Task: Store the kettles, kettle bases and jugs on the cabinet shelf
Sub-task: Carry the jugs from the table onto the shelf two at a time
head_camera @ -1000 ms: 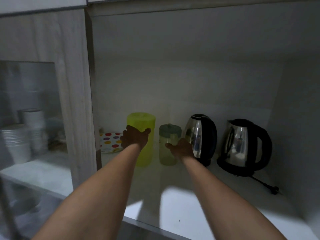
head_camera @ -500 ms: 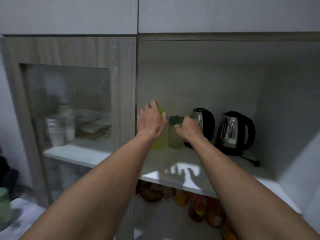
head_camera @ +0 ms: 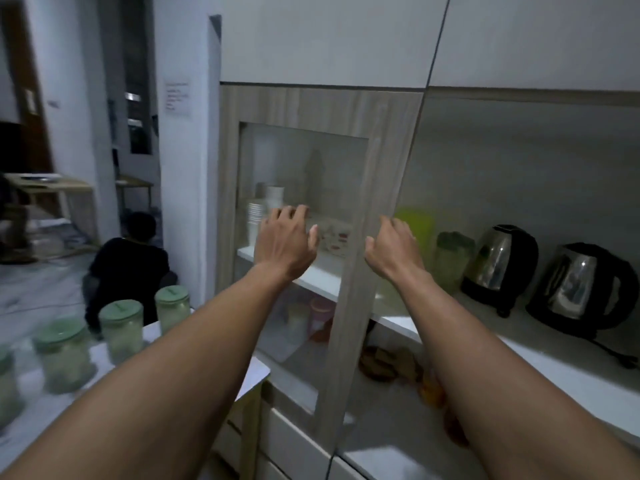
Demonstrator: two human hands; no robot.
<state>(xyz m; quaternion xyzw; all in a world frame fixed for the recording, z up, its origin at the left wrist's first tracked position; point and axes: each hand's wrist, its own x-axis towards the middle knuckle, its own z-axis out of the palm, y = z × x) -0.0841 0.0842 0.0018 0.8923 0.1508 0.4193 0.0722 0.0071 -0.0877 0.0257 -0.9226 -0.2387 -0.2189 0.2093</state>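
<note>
Left hand (head_camera: pixel 285 239) and right hand (head_camera: pixel 393 245) both empty, fingers loosely curled, raised before wood-framed glass cabinet door (head_camera: pixel 360 237), two steel-and-black kettles (head_camera: pixel 498 265) on white shelf (head_camera: pixel 540 355), tall lime-green plastic jug (head_camera: pixel 415 226) beside them

Dim room, wood-grain glass-door cabinet (head_camera: pixel 349 109), white walls (head_camera: pixel 183 174)

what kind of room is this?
Likely a kitchen or office pantry: two steel electric kettles on an open cabinet shelf, stacked cups behind a glass cabinet door, and green-lidded jars on a counter.
</note>
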